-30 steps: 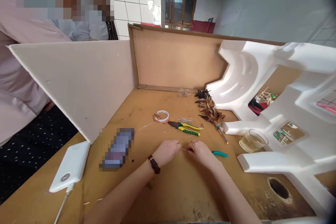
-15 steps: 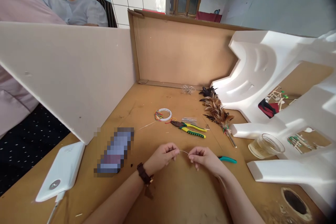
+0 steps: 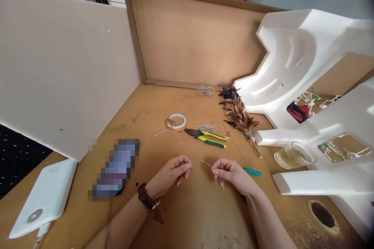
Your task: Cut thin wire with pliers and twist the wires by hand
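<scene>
Between the thumb and fingers of my right hand (image 3: 226,173) is a short thin wire (image 3: 206,163), its free end pointing up and left. My left hand (image 3: 179,171), a dark watch on its wrist, is closed with fingertips together just left of the wire's end. Nothing shows between them, and there is a small gap to the wire. Ahead of both hands lie pliers (image 3: 209,139) with yellow-green handles and a bundle of straight wires (image 3: 207,128). The teal handle (image 3: 252,172) of another tool pokes out beside my right hand.
Further off are a white ring (image 3: 182,117) with coloured strands, tangled wire (image 3: 205,90) and a feather duster (image 3: 236,111). A glass cup (image 3: 295,155) stands by white foam packaging (image 3: 300,181) at right. At left are a phone (image 3: 117,167), a white power bank (image 3: 49,190) and a white panel (image 3: 67,66).
The wire's left end has come out of my left hand, which has moved slightly left of it. My right hand still holds the wire. The view has tilted down.
</scene>
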